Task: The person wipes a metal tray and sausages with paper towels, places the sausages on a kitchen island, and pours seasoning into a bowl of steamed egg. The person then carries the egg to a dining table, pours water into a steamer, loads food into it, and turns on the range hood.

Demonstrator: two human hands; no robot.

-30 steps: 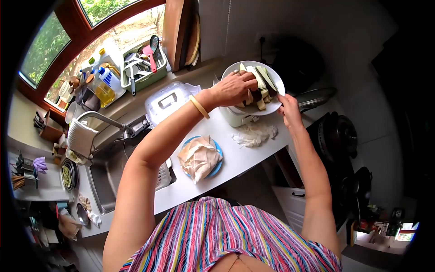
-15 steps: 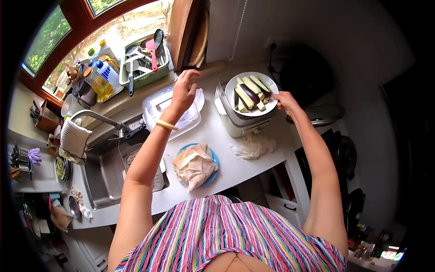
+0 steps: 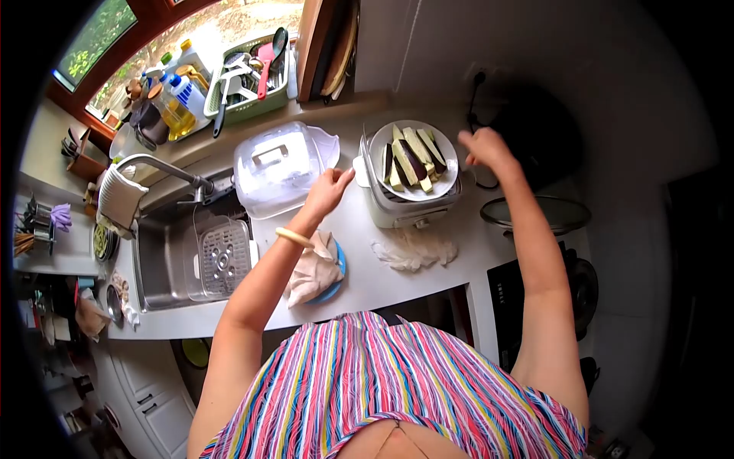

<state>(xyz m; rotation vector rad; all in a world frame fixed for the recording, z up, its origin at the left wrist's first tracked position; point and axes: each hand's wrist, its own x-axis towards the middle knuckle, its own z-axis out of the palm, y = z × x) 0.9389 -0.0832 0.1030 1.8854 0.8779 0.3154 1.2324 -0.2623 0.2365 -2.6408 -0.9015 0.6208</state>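
Note:
A white plate (image 3: 378,180) of cut eggplant pieces (image 3: 413,159) sits on top of the white steamer (image 3: 401,215). My left hand (image 3: 329,191), a bangle on its wrist, is over the counter just left of the steamer; its fingers are curled, and whether anything is between them is too small to tell. My right hand (image 3: 484,148) is off the plate, a little to its right, fingers bent, with nothing visible in it. Behind my left hand lies a clear plastic lid (image 3: 267,180). Crumpled white film (image 3: 415,250) lies in front of the steamer.
A cloth (image 3: 315,274) on a blue plate (image 3: 337,281) lies partly under my left forearm. Left of it is the sink (image 3: 162,268) with a perforated tray (image 3: 224,260). A green basket of utensils (image 3: 246,107) and bottles (image 3: 183,96) stand by the window. A glass lid (image 3: 535,214) is at the right.
My left hand has moved from over the eggplant to the left, then down towards the steamer's left side. The plate now rests on the steamer, and my right hand has let go of its rim.

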